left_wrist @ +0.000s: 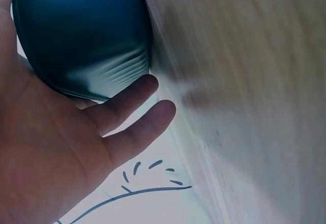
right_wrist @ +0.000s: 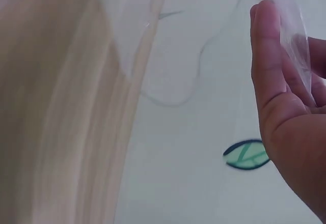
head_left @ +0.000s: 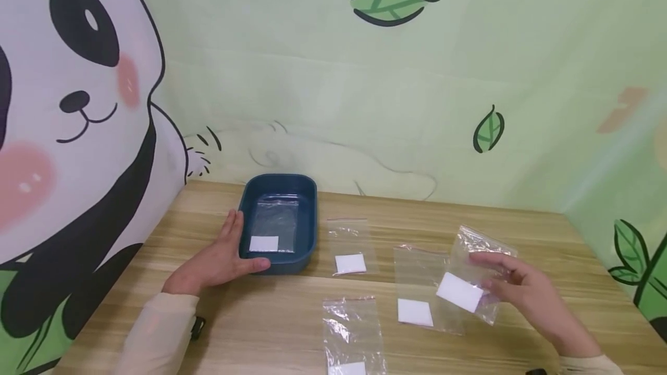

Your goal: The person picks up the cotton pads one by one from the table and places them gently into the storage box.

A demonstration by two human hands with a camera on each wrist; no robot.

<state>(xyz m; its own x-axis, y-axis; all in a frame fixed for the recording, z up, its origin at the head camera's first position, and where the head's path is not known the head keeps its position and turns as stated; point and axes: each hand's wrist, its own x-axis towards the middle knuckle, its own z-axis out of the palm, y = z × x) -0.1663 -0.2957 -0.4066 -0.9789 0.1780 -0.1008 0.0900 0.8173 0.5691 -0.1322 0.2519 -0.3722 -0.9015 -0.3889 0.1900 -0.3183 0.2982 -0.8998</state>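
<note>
On the table (head_left: 250,328), left: blue tray (head_left: 292,267), clear bag (head_left: 264,243) inside; left hand (head_left: 221,259) touching tray, thumb and fingers wide. Right: right hand (head_left: 526,294) pinching second bag (head_left: 460,292); three loose bags (head_left: 350,263) between.

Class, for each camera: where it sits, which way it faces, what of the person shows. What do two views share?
Head: on the head, facing forward-down at the table; left hand, right hand, sleeves show.
Left wrist: worn there, facing the blue tray; left hand shows.
Right wrist: worn there, facing table and backdrop; right hand holds a clear bag.
Head and left wrist share the tray.
</note>
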